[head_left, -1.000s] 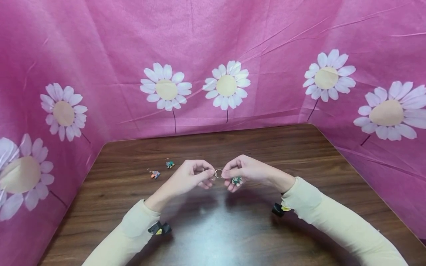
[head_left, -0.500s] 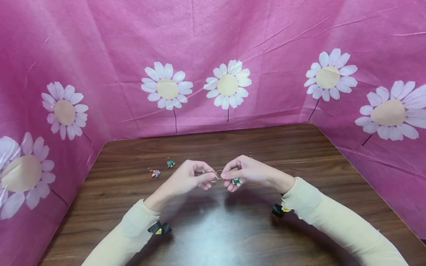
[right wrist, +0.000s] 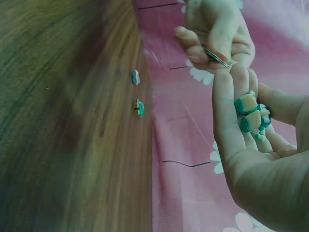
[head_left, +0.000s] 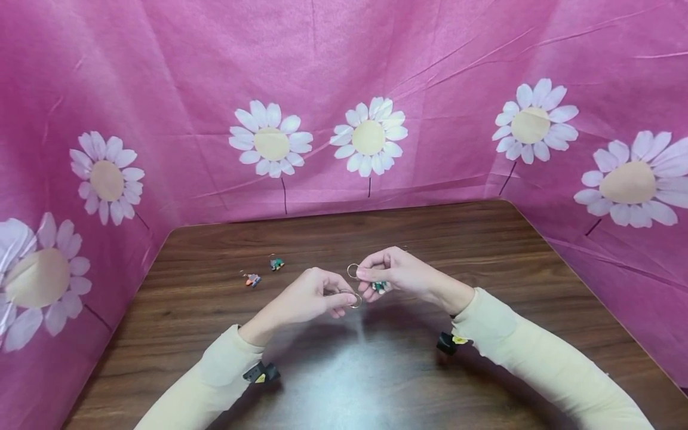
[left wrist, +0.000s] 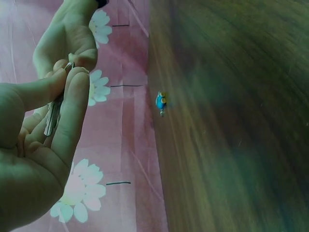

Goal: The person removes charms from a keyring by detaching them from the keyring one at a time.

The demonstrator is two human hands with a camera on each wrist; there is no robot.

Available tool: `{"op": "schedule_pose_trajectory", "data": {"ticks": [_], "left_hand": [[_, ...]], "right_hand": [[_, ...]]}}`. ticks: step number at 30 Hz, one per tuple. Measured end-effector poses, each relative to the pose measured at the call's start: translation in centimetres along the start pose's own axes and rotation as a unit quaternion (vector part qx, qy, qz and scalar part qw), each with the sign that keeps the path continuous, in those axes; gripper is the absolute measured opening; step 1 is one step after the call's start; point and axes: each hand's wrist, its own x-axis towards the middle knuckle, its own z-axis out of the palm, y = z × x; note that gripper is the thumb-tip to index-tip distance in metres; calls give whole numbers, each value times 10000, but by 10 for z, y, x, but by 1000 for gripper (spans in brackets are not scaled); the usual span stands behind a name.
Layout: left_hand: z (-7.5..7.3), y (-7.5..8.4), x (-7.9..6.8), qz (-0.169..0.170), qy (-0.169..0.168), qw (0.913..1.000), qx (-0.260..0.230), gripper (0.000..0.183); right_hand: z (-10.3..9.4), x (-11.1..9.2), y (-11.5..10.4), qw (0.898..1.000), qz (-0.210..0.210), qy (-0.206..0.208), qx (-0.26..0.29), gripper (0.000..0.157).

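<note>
Between thumb and fingers, my left hand [head_left: 317,295] pinches a metal key ring [head_left: 355,300]. A silver key [left wrist: 54,113] hangs from it across the fingers in the left wrist view. Slightly farther from the body, my right hand [head_left: 400,272] pinches a keychain by its thin ring [head_left: 352,271]. The keychain's green and cream figure [right wrist: 253,113] lies against the right fingers. In the head view the two rings stand apart, one above the other, both hands being over the table.
On the wooden table [head_left: 215,334], an orange and grey charm [head_left: 252,279] and a green charm [head_left: 276,264] lie to the left. A blue and yellow charm [left wrist: 161,101] sits near the table's far edge. Pink flowered cloth [head_left: 322,60] surrounds the table's back and sides.
The two rings overlapped earlier and are now apart. My left hand has come down toward the body with its ring; my right hand has risen slightly with the keychain.
</note>
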Motion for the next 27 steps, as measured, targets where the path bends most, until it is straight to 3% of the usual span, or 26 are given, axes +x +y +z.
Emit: {"op": "schedule_pose_trajectory", "data": {"ticks": [9, 16, 22, 27], "left_hand": [[1, -2, 2, -64, -133, 9996, -249, 13], [-4, -4, 2, -57, -81, 9998, -169, 14], [-21, -12, 3, 38, 378, 9958, 832, 17], [-35, -30, 3, -293, 555, 9967, 511, 16]], "right_hand": [[-5, -1, 0, 9999, 20, 156, 43, 19], [-16, -6, -4, 9996, -79, 272, 68, 16], [-44, -15, -5, 9972, -255, 676, -190, 17], [-79, -22, 8, 9929, -305, 1079, -387, 22]]}}
